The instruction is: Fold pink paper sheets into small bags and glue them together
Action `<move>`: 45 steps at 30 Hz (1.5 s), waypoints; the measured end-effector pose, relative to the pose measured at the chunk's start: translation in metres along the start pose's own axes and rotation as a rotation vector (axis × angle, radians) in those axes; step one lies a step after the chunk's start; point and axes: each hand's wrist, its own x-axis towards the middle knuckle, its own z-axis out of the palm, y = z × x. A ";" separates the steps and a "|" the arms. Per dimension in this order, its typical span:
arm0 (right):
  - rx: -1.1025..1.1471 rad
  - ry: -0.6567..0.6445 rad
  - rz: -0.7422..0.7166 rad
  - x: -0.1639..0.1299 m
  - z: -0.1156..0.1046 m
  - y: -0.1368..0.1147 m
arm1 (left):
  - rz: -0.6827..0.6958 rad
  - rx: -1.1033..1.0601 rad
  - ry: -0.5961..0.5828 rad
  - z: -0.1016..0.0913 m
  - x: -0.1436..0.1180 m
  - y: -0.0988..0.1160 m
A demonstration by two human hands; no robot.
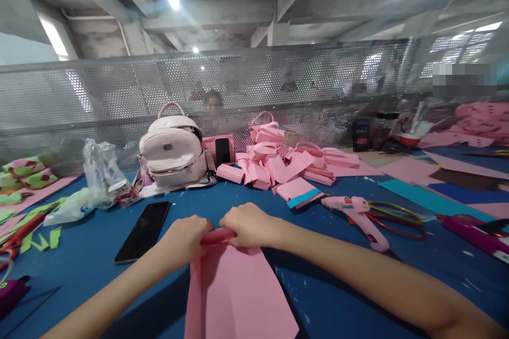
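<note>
Pinching down together, both hands are working the far edge of a pink paper sheet (238, 291) that is lying flat on the blue table (338, 296). The left hand (186, 237) is gripping the rolled edge from the nine o'clock side, fingers curled tight on it, while the right hand (248, 225) is pressing it from three o'clock, fingers closed over the same fold. The sheet is looking smooth, matte and pale pink, spreading wider toward the person, with its far edge bunching into a thicker, darker pink roll between the two hands. At ten o'clock of the hands a black phone (143, 230) is lying face up. At twelve o'clock a pale backpack (173, 150) is standing beside a heap of folded pink pieces (286, 164). At three o'clock a pink glue gun (358, 211) is resting on scissors (397, 219).
</note>
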 end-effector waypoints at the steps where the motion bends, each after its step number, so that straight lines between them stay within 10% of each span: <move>1: 0.007 0.012 0.005 0.001 0.001 -0.001 | -0.003 -0.004 0.001 -0.001 0.001 0.000; 45: -0.020 -0.052 0.051 0.003 0.000 0.002 | 0.037 0.081 -0.077 -0.005 0.012 -0.001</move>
